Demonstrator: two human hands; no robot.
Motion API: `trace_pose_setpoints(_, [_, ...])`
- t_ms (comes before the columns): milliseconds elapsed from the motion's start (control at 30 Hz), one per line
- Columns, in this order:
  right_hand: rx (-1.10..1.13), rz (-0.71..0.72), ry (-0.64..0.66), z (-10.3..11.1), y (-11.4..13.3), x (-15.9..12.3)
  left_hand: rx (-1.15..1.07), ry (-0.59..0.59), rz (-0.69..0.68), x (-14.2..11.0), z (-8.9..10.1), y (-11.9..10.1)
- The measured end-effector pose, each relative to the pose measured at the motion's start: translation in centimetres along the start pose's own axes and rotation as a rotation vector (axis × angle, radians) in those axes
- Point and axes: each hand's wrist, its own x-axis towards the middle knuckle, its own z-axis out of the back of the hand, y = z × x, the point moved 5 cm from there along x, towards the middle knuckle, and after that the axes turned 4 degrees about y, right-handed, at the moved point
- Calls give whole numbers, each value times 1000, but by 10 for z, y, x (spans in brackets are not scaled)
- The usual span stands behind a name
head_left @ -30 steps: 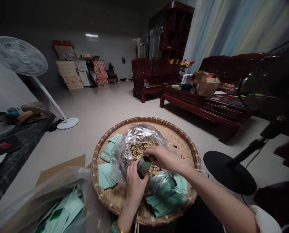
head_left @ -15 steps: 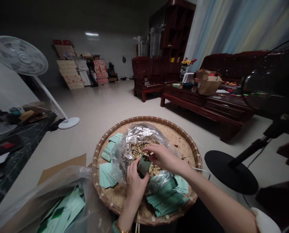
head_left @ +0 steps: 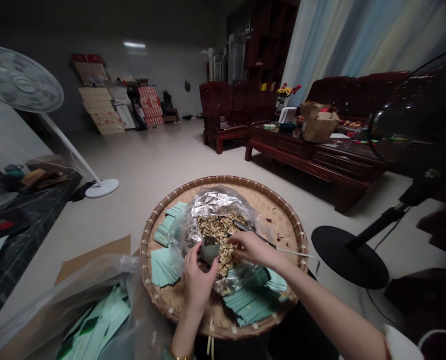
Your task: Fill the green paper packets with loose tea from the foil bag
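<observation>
My left hand (head_left: pixel 198 272) grips a small green sachet (head_left: pixel 209 250) upright, with its mouth facing up. To its right, my right hand (head_left: pixel 251 248) has its fingers curled together at the loose dried mix (head_left: pixel 223 227) of pale and dark pieces; whatever is between the fingertips is hidden. The mix lies in an opened clear plastic bag (head_left: pixel 217 196) on a round bamboo tray (head_left: pixel 283 200). Behind my right hand rests a dark, slim tool (head_left: pixel 245 227), with a white cord (head_left: pixel 298 253) running off over the tray's rim.
Fanned green sachets lie at the tray's left (head_left: pixel 163 266) and front right (head_left: pixel 251 302). A plastic bag of green sachets (head_left: pixel 99 325) stands at lower left. A white fan (head_left: pixel 101 187), a black fan (head_left: pixel 348 255) and a dark wooden table (head_left: pixel 298 150) surround the tray.
My right hand has moved from the sachet's mouth down to the loose mix. My left hand, holding the sachet, has shifted slightly left. The dark tool now shows behind my right hand.
</observation>
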Motion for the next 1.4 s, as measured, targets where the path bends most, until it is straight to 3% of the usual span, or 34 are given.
trace_pose_setpoints(67, [-101,-26,30,-21,-6,2,-19,-12,28,0,3,3])
trace_pose_setpoints(200, [-153,-65,-27,-52,-8,8,-29,1,32,-2,5,6])
trace_pose_setpoints(367, [-117,-85,-74,-61,-12,15,-42,15,29,-2,5,7])
trace_pose_setpoints(500, [-39,-79,-128,-50,-20,14,1,8,13,-3,4,6])
trace_pose_setpoints(667, [192,-106,-284,-12,-23,6,122,8,-102,-2,2,-3])
trace_pose_setpoints(867, [385,-19,-338,33,16,-1,175,11,-185,0,-6,-16])
trace_pose_setpoints(1067, [261,85,-330,35,41,3,169,15,-197,0,-10,-21])
trace_pose_setpoints(1267, [342,19,-397,38,29,0,165,-11,-174,0,-6,-15])
trace_pose_setpoints(1400, [375,-90,-353,31,13,-2,149,-38,-147,-1,-3,-10])
